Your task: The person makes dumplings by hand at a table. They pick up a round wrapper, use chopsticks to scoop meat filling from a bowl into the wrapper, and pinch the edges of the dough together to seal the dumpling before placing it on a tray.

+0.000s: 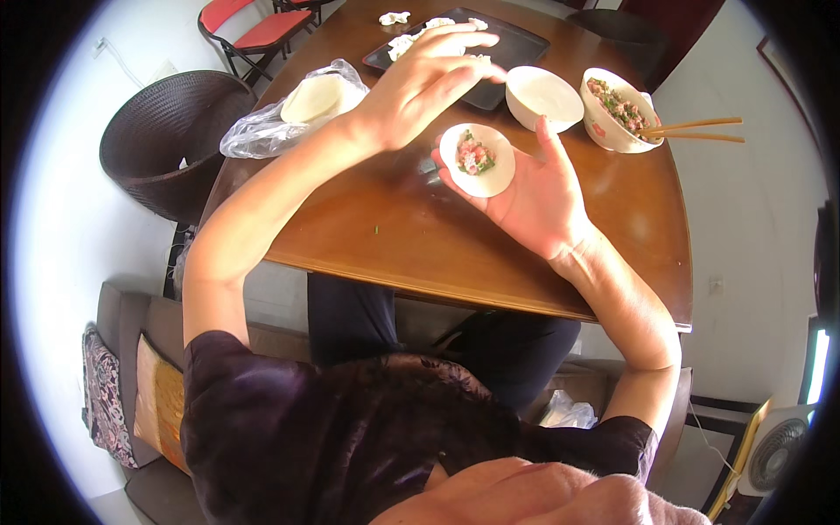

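In my right hand [535, 197], palm up, lies a round dough wrapper [499, 174] across the fingers, with the thumb raised away from it. A small mound of pink minced filling with green bits [475, 156] sits on the wrapper. My left hand [430, 85] is held above the table, fingers apart, with nothing in it. Its fingertips are near the rim of a white bowl [541, 105], whose contents I cannot make out. Behind that hand, a dark tray [518, 46] bears several filled dumplings [401, 47], partly hidden by it.
More filling fills a flowered bowl [600, 134] with chopsticks [702, 128] jutting right. Stacked wrappers [312, 98] rest on a clear plastic bag [252, 134]. One dumpling [394, 18] lies beside the tray on the wooden table [394, 223]. A woven basket [141, 144] stands left.
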### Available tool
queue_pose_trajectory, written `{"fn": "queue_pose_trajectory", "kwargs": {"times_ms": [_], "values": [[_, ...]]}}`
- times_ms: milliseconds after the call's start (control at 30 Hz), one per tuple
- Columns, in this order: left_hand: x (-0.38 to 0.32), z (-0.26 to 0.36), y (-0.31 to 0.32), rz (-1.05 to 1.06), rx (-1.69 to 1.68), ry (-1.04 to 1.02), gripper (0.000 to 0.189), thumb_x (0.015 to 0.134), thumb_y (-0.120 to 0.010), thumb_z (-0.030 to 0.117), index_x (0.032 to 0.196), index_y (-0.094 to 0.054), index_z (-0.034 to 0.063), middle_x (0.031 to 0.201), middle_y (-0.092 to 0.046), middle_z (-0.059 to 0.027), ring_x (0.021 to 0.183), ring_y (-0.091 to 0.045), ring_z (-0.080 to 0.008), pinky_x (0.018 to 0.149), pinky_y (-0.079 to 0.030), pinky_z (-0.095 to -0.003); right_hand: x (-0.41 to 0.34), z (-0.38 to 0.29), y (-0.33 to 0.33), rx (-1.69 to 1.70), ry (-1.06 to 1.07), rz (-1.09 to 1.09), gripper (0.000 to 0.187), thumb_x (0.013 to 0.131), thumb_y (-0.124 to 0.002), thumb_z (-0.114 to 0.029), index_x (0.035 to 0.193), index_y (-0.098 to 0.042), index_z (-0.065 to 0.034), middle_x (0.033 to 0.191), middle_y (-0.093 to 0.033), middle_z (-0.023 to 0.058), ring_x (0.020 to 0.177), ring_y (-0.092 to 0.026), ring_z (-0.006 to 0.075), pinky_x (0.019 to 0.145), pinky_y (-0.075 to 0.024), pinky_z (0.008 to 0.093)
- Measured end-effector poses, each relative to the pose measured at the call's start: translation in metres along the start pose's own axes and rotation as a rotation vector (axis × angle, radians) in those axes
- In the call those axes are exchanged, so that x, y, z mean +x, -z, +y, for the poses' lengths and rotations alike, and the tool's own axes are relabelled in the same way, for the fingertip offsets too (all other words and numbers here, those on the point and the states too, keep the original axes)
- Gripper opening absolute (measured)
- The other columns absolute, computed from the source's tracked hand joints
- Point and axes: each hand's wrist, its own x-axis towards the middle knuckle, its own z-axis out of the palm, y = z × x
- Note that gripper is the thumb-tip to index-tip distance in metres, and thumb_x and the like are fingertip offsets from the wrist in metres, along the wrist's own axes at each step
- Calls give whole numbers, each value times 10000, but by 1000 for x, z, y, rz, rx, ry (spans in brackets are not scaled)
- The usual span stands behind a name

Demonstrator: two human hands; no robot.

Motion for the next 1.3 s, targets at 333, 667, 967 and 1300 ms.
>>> {"fn": "queue_pose_trajectory", "kwargs": {"times_ms": [333,667,967,1300], "values": [[-22,21,8,-71,220,-90,468,981,-500,486,991,-744,86,1356,-558,-144,1360,-370,-367,1157,-205,-535,1,-2,6,4,15,-41,886,983,-353,-648,1457,-267,95,1475,-407,206,1359,-422,325,1184,-309,495],[-12,27,19,-122,237,-46,443,980,-515,441,1030,-731,57,1356,-549,-187,1340,-406,-365,1152,-192,-568,1,-9,6,-15,53,-9,865,991,-370,-622,1448,-269,106,1463,-414,211,1355,-429,309,1172,-330,501],[-14,22,23,-157,194,-93,484,951,-534,494,1013,-754,67,1373,-537,-189,1349,-390,-388,1143,-156,-597,2,-16,11,-57,71,-40,867,995,-377,-611,1444,-257,121,1478,-391,233,1357,-428,312,1183,-322,464],[-17,31,17,-198,210,-142,510,971,-487,527,955,-750,90,1345,-583,-135,1348,-415,-368,1160,-182,-548,0,-17,7,9,62,46,894,995,-275,-656,1452,-279,112,1439,-450,240,1322,-476,319,1158,-337,432]]}}
